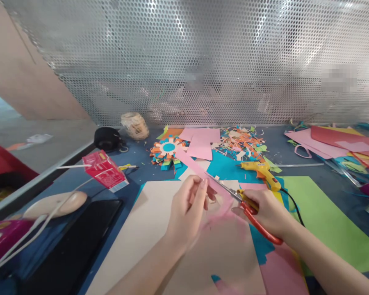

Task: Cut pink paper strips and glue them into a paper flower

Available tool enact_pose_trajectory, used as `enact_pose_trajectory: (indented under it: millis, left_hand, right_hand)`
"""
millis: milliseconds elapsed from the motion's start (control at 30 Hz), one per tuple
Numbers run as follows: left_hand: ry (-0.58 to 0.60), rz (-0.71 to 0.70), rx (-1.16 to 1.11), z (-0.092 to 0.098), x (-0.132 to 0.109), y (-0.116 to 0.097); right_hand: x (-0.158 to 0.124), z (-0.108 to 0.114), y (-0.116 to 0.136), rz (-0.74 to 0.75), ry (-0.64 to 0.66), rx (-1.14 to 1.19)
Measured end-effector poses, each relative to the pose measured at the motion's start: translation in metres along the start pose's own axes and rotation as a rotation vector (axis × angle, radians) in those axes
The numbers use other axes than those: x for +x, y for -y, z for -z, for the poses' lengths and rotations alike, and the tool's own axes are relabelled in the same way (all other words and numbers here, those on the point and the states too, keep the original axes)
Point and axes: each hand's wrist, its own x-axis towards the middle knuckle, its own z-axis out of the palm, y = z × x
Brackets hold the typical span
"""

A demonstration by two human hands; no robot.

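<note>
Reaching over the tabletop (138, 153), both forearms (155, 262) angle inward, a cream sheet (132, 229) beneath the left hand (186, 211), which curls thumb-up. The right hand (267, 208), back upward, grips scissors (237, 196) pointing toward the left. A pink strip (191, 163) pinched by the left extends beyond it.

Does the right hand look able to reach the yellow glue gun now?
Probably yes, but not freely: the right hand holds the scissors, which likely need setting down first. The yellow glue gun lies just beyond that hand, uncovered.
</note>
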Motion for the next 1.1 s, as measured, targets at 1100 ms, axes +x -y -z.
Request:
enact_pose_trajectory:
  millis: [1100]
  left_hand:
    - [0.056,-0.005,0.145,0.0,-0.013,-0.001]
  right_hand:
    - [-0.004,0.005,0.004,0.042,0.146,0.033]
